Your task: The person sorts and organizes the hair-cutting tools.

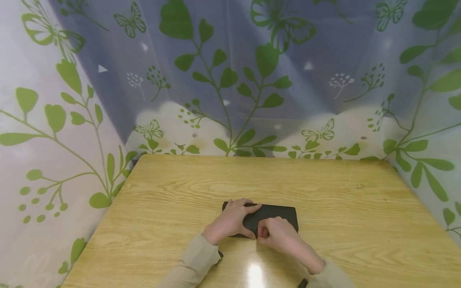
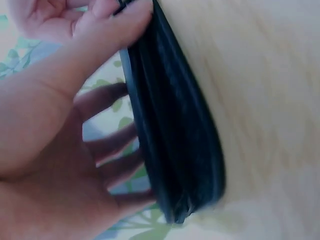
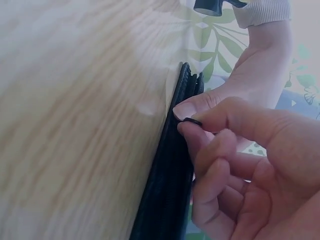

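Note:
A black zip pouch (image 1: 281, 212), long and flat, lies on the wooden table with its zip side facing me. My left hand (image 1: 230, 220) holds its left part, fingers spread over the top and thumb (image 2: 132, 20) against the near edge. Beside that thumb, my right hand (image 1: 280, 235) pinches a small black zip pull (image 3: 193, 121) between thumb and forefinger; its other fingers are curled in. In the left wrist view the zip edge (image 2: 172, 110) shows as a dark groove between two rims. How far the zip is drawn, I cannot tell.
The wood-grain table (image 1: 173, 180) stretches around the pouch on every side. Behind it and at both sides hang curtains (image 1: 230, 80) printed with green leaves and butterflies. Light glares off the table's near part. A dark strap shows at each sleeve cuff.

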{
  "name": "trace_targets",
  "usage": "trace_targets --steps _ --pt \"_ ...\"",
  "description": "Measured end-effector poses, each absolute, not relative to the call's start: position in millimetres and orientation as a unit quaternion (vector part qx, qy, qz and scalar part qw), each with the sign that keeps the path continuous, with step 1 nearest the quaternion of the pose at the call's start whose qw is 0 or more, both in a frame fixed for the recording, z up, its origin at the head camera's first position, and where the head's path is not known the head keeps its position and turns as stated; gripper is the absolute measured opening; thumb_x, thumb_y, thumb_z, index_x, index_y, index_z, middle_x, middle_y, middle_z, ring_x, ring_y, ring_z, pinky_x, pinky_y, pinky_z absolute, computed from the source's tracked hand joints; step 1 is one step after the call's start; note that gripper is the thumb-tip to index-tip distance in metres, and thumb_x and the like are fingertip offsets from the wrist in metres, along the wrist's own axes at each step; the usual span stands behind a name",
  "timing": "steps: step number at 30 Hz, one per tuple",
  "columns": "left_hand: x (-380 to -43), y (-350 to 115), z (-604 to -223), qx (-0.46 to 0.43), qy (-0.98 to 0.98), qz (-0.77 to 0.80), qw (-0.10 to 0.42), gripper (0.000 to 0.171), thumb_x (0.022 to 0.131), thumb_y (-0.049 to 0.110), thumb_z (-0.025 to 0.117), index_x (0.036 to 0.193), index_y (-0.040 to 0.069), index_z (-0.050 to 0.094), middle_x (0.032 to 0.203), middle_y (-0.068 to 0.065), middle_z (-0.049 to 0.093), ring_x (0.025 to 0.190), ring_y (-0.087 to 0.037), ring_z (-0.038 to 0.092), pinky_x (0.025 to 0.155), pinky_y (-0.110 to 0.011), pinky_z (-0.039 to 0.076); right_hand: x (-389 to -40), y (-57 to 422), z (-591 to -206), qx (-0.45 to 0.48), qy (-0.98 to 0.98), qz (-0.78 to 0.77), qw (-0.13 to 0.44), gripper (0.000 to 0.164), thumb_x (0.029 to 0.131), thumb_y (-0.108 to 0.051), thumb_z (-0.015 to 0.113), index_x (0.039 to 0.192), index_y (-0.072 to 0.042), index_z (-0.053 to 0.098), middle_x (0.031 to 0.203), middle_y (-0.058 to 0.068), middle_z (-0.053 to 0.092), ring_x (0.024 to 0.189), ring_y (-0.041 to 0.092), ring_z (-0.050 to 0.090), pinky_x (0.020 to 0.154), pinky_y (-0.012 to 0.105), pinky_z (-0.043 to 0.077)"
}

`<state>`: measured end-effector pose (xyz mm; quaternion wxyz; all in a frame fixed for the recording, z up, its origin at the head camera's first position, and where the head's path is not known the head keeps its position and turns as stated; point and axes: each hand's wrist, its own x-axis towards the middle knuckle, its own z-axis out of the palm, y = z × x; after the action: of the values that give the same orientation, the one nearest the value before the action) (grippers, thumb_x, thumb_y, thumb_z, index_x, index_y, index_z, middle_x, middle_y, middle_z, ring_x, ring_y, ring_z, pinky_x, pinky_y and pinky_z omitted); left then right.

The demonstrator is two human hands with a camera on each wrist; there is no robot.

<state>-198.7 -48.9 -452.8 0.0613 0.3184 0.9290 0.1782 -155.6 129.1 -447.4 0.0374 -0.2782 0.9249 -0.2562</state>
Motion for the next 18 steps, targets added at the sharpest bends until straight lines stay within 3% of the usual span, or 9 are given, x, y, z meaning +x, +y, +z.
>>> trace_targets --steps 5,7,9,11,14,18 --pt "-193.1 -49.4 -447.4 0.338 0.927 0.153 0.058 0.091 0.063 0.046 0.077 0.142 0.021 0.039 0.145 -0.013 0.038 0.132 -0.026 0.031 0.104 -0.061 0.030 -152.2 127.6 -444.7 -0.256 0.935 -0.241 0.037 0.009 0.074 -0.015 0.068 0.068 -0.017 0.061 0.057 -0.010 0.054 0.047 0.002 0.042 0.042 0.019 0.040" --pt "-188.1 -47.7 -441.9 0.342 0.926 0.150 0.052 0.085 0.064 0.043 0.077 0.139 0.020 0.045 0.142 -0.012 0.041 0.128 -0.025 0.036 0.103 -0.055 0.035 -151.8 127.2 -443.8 -0.248 0.938 -0.238 0.037 0.009 0.074 -0.016 0.068 0.068 -0.017 0.062 0.057 -0.010 0.054 0.047 0.002 0.042 0.041 0.020 0.039" --pt "-182.8 -45.3 -436.1 0.343 0.926 0.152 0.038 0.073 0.065 0.041 0.078 0.129 0.017 0.054 0.129 -0.009 0.050 0.113 -0.022 0.048 0.094 -0.044 0.045 -152.1 127.8 -443.6 -0.244 0.939 -0.238 0.041 0.010 0.074 -0.017 0.069 0.067 -0.018 0.062 0.056 -0.010 0.054 0.046 0.002 0.042 0.040 0.020 0.039" --pt "-177.5 -42.8 -431.9 0.341 0.928 0.151 0.022 0.060 0.063 0.041 0.079 0.113 0.014 0.060 0.109 -0.004 0.055 0.089 -0.016 0.054 0.077 -0.033 0.052 -153.2 129.1 -444.0 -0.243 0.937 -0.245 0.050 0.011 0.075 -0.017 0.068 0.066 -0.018 0.062 0.055 -0.010 0.055 0.046 0.003 0.043 0.040 0.020 0.039" --pt "-170.6 -38.3 -429.9 0.336 0.929 0.152 0.027 0.047 0.059 0.043 0.080 0.088 0.015 0.056 0.080 0.003 0.052 0.062 -0.008 0.046 0.053 -0.024 0.045 -155.6 131.6 -445.3 -0.240 0.933 -0.258 0.068 0.011 0.076 -0.016 0.066 0.067 -0.017 0.061 0.056 -0.010 0.055 0.047 0.003 0.042 0.043 0.021 0.038" --pt "-163.9 -29.6 -434.3 0.343 0.928 0.141 0.029 0.041 0.060 0.047 0.079 0.075 0.017 0.055 0.061 0.009 0.049 0.051 -0.002 0.041 0.043 -0.018 0.039 -158.0 134.2 -447.0 -0.229 0.930 -0.273 0.087 0.011 0.076 -0.017 0.063 0.066 -0.017 0.059 0.056 -0.010 0.051 0.047 0.003 0.039 0.045 0.020 0.034"
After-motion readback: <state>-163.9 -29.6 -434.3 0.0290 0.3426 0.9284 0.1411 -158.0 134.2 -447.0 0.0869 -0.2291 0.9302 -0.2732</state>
